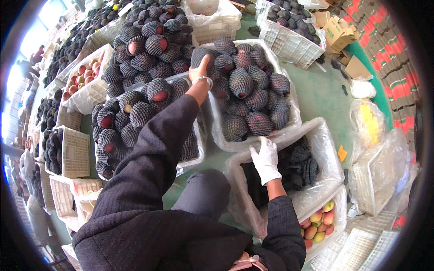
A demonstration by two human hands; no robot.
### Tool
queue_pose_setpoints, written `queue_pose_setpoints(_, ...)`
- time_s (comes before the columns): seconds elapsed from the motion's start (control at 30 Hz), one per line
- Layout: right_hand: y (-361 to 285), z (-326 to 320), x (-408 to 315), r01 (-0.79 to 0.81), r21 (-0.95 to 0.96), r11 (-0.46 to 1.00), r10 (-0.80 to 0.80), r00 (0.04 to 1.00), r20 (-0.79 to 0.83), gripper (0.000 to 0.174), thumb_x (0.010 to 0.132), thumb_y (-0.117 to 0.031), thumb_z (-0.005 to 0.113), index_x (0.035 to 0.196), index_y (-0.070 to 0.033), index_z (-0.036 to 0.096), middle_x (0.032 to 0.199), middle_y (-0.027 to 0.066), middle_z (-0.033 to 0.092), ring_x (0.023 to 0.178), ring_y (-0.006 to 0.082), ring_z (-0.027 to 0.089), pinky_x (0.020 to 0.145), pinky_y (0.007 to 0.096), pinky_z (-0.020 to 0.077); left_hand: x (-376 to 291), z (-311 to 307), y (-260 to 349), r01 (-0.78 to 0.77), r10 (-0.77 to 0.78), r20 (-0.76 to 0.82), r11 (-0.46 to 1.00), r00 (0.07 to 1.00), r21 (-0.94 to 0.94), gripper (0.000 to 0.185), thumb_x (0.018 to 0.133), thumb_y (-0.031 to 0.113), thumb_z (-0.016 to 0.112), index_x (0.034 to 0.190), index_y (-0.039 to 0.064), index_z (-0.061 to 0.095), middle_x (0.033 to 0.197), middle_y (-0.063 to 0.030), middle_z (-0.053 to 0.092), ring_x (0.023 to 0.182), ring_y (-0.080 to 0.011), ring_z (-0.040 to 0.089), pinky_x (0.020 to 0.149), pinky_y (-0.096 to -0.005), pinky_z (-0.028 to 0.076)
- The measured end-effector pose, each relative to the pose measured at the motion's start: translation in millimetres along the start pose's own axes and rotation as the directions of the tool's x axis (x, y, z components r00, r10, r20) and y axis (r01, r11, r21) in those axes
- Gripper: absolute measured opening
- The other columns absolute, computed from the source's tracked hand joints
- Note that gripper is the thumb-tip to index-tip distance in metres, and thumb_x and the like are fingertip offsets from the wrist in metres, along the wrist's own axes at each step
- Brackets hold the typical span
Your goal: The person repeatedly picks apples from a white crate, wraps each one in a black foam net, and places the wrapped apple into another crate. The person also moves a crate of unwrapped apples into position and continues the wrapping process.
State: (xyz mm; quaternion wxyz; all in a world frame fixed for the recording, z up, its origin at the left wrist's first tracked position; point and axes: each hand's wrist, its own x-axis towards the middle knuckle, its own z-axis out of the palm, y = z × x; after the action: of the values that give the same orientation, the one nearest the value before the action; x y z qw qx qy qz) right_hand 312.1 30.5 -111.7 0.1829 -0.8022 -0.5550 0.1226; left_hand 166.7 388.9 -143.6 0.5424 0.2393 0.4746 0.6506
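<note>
My bare left hand point(200, 70), a band at its wrist, holds an apple in a black foam net point(202, 57) at the upper left corner of a lined white crate point(217, 135). That crate is heaped with net-wrapped apples point(241, 82). At its near rim is my right hand point(265, 159) in a white glove, fingers apart, above a plastic-lined crate point(327, 162) that holds loose black foam nets point(301, 166). More wrapped apples point(130, 117) fill the crate to the left, under my left sleeve.
Unwrapped apples lie in a crate at lower right point(340, 210) and another at upper left point(96, 84). A wrapped-apple pile point(154, 37) rises ahead. Crates with wrapped apples stand at the far left point(76, 152) and upper right point(291, 47). Flattened cartons point(393, 64) are stacked at right.
</note>
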Motion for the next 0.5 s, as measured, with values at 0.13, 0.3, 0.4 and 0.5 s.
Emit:
queue_pose_setpoints(0.13,-1,1,-1,0.010,-0.009,1.000,-0.010,1.000,-0.012,0.049,0.078,-0.027,0.071,0.117,-0.004,0.053,0.115,0.0161,0.059,0.109,0.0343,0.052,0.094,0.0429,0.0437,-11,23,26,-0.291,0.197,0.248,0.851,0.948,0.438,0.093,0.056,0.048,0.086,0.124,-0.005,0.051,0.115,-0.0188,0.062,0.104,-0.0266,0.061,0.092,-0.0354,0.046)
queue_pose_setpoints(0.3,0,2,0,0.011,-0.018,1.000,-0.011,0.999,-0.040,0.049,0.077,-0.027,0.072,0.116,-0.004,0.054,0.112,0.0159,0.059,0.107,0.0341,0.053,0.092,0.0428,0.0448,-8,24,12,-0.130,0.055,0.119,0.526,0.991,0.841,0.105,0.060,0.071,0.070,0.130,-0.004,0.047,0.128,-0.0255,0.053,0.121,-0.0369,0.050,0.103,-0.0417,0.039)
queue_pose_setpoints(0.4,-1,1,0,0.015,-0.015,1.000,-0.015,0.999,-0.039,0.049,0.077,-0.027,0.072,0.116,-0.004,0.054,0.111,0.0159,0.060,0.106,0.0342,0.054,0.091,0.0425,0.0452,-3,16,4,-0.102,0.095,0.052,0.647,0.994,0.756,0.113,0.060,0.074,0.070,0.135,-0.006,0.041,0.133,-0.0288,0.048,0.124,-0.0401,0.047,0.103,-0.0423,0.038)
queue_pose_setpoints(0.5,-2,0,0,0.005,-0.014,1.000,-0.006,0.999,-0.046,0.048,0.077,-0.027,0.072,0.115,-0.004,0.054,0.111,0.0159,0.060,0.105,0.0343,0.054,0.091,0.0422,0.0454,2,15,0,-0.135,0.191,0.026,0.584,0.981,0.801,0.102,0.064,0.069,0.070,0.136,0.003,0.041,0.133,-0.0231,0.049,0.124,-0.0379,0.046,0.103,-0.0437,0.038)
